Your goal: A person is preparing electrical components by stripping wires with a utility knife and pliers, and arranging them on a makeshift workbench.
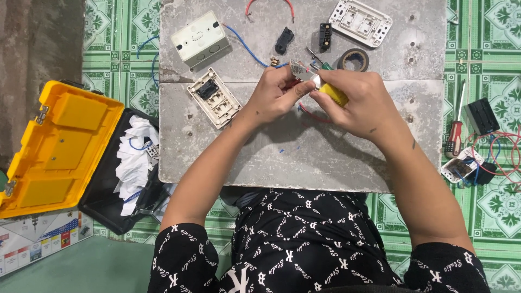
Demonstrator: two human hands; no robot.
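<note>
Hands meet over the middle of a grey concrete slab (304,163) that serves as a bench. The left hand (274,97) pinches a small shiny metal part (300,70) between thumb and fingertips, closed tight on it, with a red wire (315,115) trailing down from under the fingers. The right hand (358,103) is curled shut round a yellow-handled tool (335,95), its tip pressed against that metal part (possibly a knife or stripper; the blade is too hidden to tell). Both things sit just above the slab, near its far half.

The step in hand looks like working a wire end at the metal part, either stripping or fixing it. The next move would call for a steady left pinch while the right turns or draws the tool in small, controlled strokes.

Around them lie a cream switch plate (214,97) to the left, a white junction box (199,39) beyond it, a roll of black tape (353,58) and a second white plate (361,21) beyond the hands. An open yellow toolbox (54,146) stands on the floor at the left.
</note>
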